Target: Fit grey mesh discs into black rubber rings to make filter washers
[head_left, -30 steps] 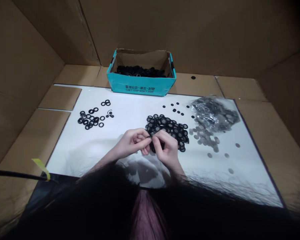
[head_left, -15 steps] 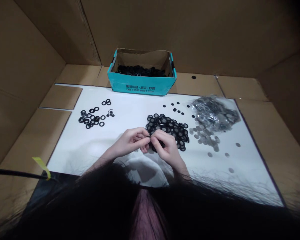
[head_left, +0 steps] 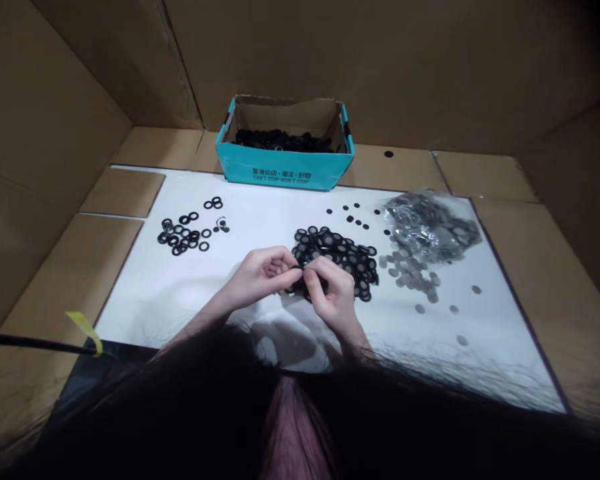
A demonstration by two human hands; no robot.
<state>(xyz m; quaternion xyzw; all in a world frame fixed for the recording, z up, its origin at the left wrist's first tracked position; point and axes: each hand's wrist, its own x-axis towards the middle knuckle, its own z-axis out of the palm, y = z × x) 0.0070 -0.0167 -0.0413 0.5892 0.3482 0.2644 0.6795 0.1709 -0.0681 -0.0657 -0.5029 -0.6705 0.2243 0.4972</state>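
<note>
Head: left fingers and right fingers pinch a dark piece.

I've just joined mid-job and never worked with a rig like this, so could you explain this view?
There's no machine: these are a person's bare left hand and right hand, seen by one head-worn camera looking forward and down. On the white surface lie loose black rings at left, a pile of black rings with grey centres in the middle, and loose grey discs beside a clear plastic bag at right. Behind stands a teal cardboard box holding black pieces. The left fingers pinch a small dark piece; whether the right ones grip it is hidden.
</note>
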